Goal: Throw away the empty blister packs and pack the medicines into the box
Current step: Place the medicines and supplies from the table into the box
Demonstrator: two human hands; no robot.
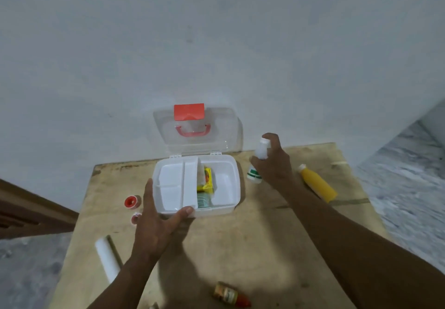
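White roll [107, 258]: lies on the table [240, 248] at the far left, long axis running near to far, untouched.
Red tapes [130, 202]: two small spools just left of the box, beside the left hand.
Left hand [154, 222]: fingers spread, grasping nothing; the thumb tip rests on the box's near rim, likely steadying it.
Box [237, 188]: lid up against the wall; a white tray covers the left half; a yellow carton [206, 182] and a teal pack sit in the middle slot; the right compartment looks free.
Right hand [274, 164]: fingers curled round a white bottle [261, 149], held upright-tilted, just right of the box and above a second white bottle with a green label [254, 175].
Key relation: the free compartment lies left of the held bottle, close by; the right hand is much the nearer.
Yellow bottle [317, 183]: lies on its side, well right, cap pointing away.
Brown bottle [230, 294]: at the near edge, still unpacked.
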